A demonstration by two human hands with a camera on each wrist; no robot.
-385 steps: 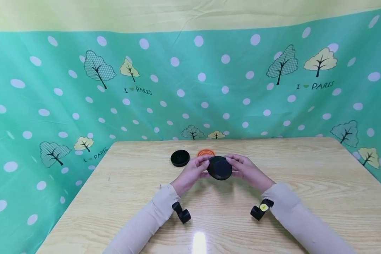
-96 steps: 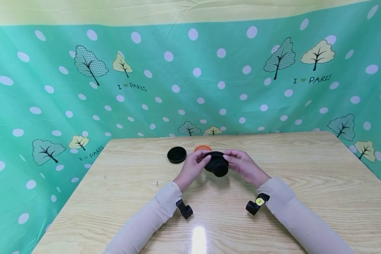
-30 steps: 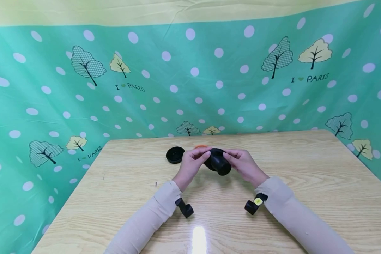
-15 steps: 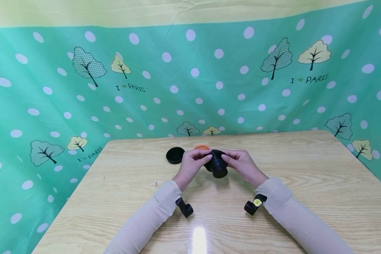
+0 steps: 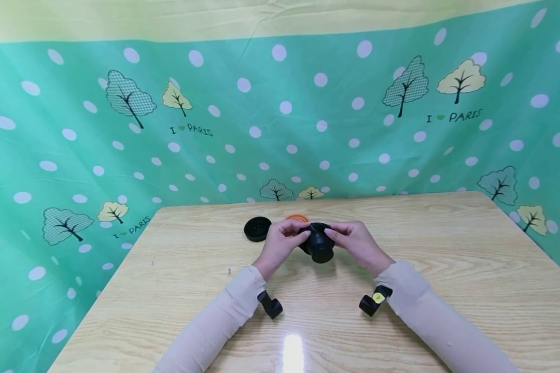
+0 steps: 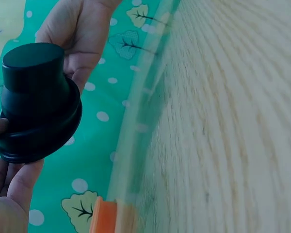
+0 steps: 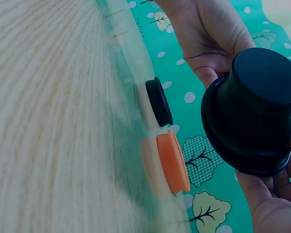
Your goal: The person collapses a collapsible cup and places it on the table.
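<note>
Both hands hold a black collapsible cup (image 5: 321,249) above the table. Its stepped wall stands out from a wide rim, and the flat round base faces toward me. My left hand (image 5: 281,243) pinches the rim's left side between thumb and fingers, while my right hand (image 5: 360,244) grips the right side likewise. The left wrist view shows the cup (image 6: 35,97) tilted, with folds in the wall near the rim. From the right wrist, the cup (image 7: 262,109) appears with its smooth base turned to the camera. The inside of the cup is hidden.
Behind the hands, a shallow round black piece (image 5: 257,229) lies on the wooden table (image 5: 205,300). Beside it sits an orange ringed disc (image 5: 297,217), partly hidden by my left hand. A green patterned curtain (image 5: 242,119) hangs at the table's back edge.
Earlier the black cup was a flat disc; its base now protrudes from the rim. Over the last second its base has swung left and down. Both hands keep hold of it.
</note>
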